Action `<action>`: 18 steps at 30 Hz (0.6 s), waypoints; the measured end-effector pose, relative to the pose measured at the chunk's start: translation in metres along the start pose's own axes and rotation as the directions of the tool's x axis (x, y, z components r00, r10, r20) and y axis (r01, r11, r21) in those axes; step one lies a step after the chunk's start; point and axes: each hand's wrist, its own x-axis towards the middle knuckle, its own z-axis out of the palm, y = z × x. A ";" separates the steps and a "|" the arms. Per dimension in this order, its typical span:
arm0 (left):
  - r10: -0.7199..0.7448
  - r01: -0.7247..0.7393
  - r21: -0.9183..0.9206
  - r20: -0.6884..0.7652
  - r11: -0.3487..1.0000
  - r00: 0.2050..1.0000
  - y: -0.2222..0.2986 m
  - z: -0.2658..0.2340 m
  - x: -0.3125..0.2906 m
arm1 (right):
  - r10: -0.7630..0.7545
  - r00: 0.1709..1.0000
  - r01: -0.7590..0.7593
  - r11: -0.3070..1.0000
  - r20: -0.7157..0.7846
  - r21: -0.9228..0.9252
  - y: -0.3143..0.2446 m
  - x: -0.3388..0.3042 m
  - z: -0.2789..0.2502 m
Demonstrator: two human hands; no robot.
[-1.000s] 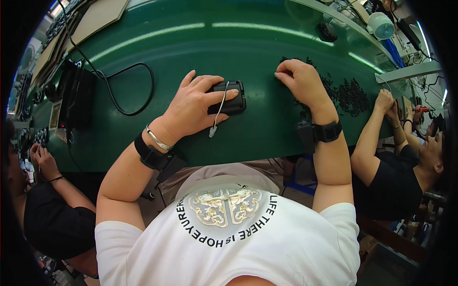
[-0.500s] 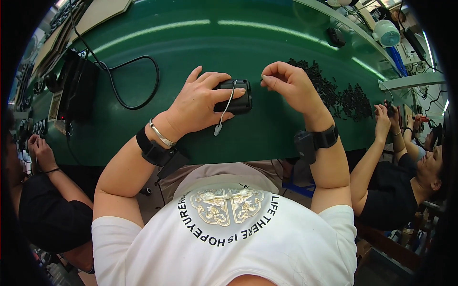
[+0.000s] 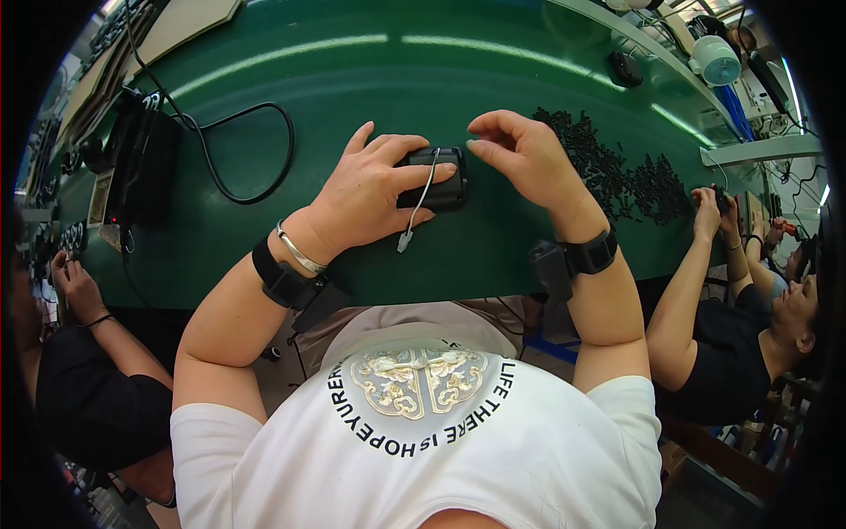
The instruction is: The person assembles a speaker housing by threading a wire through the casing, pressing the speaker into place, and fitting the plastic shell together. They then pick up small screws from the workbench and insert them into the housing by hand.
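Left hand (image 3: 366,187) clasps black case (image 3: 452,191); right hand (image 3: 531,157), at its two o'clock, nearly pinched, content unclear; at three, many pieces (image 3: 657,190) remain loose.

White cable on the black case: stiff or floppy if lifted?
Probably floppy: the cable is thin and curves over the left hand. Likely light too, given that slimness. Its plug, wider than the cable, may swing.

We see a smooth tabletop (image 3: 370,88) — glossy enough to reflect light — and a black case (image 3: 449,192), seemingly plastic, with a soft sheen. We find the bracelet (image 3: 298,253) polished metal, the white shirt (image 3: 546,441) matt cloth.
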 end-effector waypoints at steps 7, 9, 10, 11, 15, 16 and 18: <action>0.019 -0.019 0.001 -0.019 1.000 1.000 0.000 0.001 0.002 | 0.126 0.964 -0.182 0.954 -0.235 -0.238 0.035 -0.037 -0.063; 0.019 -0.019 -0.007 -0.011 1.000 1.000 -0.002 -0.002 0.001 | 0.053 0.971 -0.128 0.939 -0.233 -0.319 0.036 -0.042 -0.055; 0.019 -0.019 -0.010 -0.007 1.000 1.000 -0.002 -0.002 0.001 | -0.023 0.976 -0.068 0.915 -0.218 -0.397 0.035 -0.043 -0.050; 0.024 -0.024 -0.010 -0.003 1.000 1.000 -0.003 -0.003 0.001 | -0.097 0.975 -0.008 0.881 -0.198 -0.472 0.034 -0.043 -0.045; 0.011 -0.011 -0.009 0.001 1.000 1.000 -0.001 -0.002 0.002 | -0.160 0.975 0.012 0.732 -0.155 -0.681 0.035 -0.034 -0.035; 0.015 -0.015 -0.009 0.002 1.000 1.000 -0.001 -0.002 0.003 | -0.160 0.974 0.011 0.734 -0.157 -0.680 0.036 -0.034 -0.035; 0.013 -0.013 -0.010 0.000 1.000 1.000 -0.001 -0.002 0.003 | -0.176 0.973 0.019 0.698 -0.147 -0.716 0.039 -0.033 -0.033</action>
